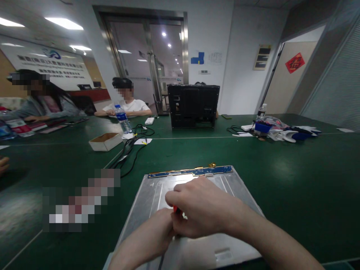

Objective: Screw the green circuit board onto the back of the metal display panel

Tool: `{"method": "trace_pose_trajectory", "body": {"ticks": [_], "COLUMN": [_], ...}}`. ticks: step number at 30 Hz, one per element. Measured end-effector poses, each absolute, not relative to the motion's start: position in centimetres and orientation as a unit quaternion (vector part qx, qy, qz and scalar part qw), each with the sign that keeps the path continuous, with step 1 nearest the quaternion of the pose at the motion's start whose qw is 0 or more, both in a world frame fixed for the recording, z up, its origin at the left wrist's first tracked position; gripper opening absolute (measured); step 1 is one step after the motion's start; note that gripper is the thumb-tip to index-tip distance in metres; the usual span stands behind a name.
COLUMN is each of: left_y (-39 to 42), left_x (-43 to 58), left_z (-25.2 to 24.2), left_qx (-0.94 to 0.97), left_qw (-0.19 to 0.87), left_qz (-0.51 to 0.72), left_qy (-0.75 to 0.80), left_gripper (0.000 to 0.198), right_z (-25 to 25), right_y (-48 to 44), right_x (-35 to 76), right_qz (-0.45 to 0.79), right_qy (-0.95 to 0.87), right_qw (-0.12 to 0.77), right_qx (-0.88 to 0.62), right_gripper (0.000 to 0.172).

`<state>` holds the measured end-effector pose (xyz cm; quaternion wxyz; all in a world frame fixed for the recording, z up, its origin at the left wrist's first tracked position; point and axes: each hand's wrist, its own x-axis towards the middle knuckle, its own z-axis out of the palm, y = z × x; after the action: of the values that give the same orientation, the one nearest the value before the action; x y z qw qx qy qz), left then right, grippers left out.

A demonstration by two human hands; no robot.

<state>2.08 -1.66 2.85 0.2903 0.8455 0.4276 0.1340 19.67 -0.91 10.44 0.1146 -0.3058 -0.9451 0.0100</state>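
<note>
A flat silver metal panel [150,204], which looks like the back of a display, lies before me on the green table. Along its far edge runs a narrow blue circuit board [180,174], with a small gold-coloured piece [212,165] at that edge. Over the panel's middle, my right hand [199,208] is closed around a small red-orange tool [176,209]; only a bit of it shows, so its kind is unclear. My left hand [164,221] reaches in low from the left against the right one. Its fingers are hidden behind the right hand.
Left of the panel are black cables [125,153], an open cardboard box [104,142] and a water bottle [121,119]. A black monitor casing [194,106] stands across the table. A blue bin [263,127] and white gloves [284,135] lie right. Other people sit opposite.
</note>
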Motion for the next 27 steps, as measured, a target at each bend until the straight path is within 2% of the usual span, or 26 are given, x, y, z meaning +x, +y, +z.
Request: {"method": "trace_pose_trajectory", "body": {"ticks": [5,10,13,20,24,27], "left_y": [-1.1,-0.6,-0.6,-1.0,-0.9,-0.8], "left_x": [1.6,1.6,1.7,1.5,1.6,1.6], "left_z": [2.7,2.8,2.9,2.6,2.5,2.3], "left_qx": [0.856,0.858,0.858,0.847,0.864,0.869], "left_qw": [0.312,0.341,0.349,0.338,0.316,0.318], "left_qz": [0.089,0.065,0.065,0.086,0.058,0.054], "left_qy": [0.401,0.379,0.37,0.4,0.387,0.374], "left_gripper": [0.025,0.018,0.018,0.024,0.025,0.025], "right_z": [9.9,10.1,10.5,9.8,9.4,9.6], "right_y": [-0.6,-0.7,-0.9,-0.8,-0.7,-0.8], "right_x": [20.1,20.6,20.8,20.1,19.9,20.0], "right_qz": [-0.004,-0.001,0.013,-0.01,-0.027,-0.021], "right_qy": [-0.936,-0.948,-0.948,-0.945,-0.942,-0.945], "right_qw": [0.124,0.108,0.111,0.131,0.128,0.131], "right_qx": [-0.328,-0.301,-0.297,-0.298,-0.308,-0.3], "right_gripper": [0.028,0.011,0.012,0.029,0.017,0.015]}}
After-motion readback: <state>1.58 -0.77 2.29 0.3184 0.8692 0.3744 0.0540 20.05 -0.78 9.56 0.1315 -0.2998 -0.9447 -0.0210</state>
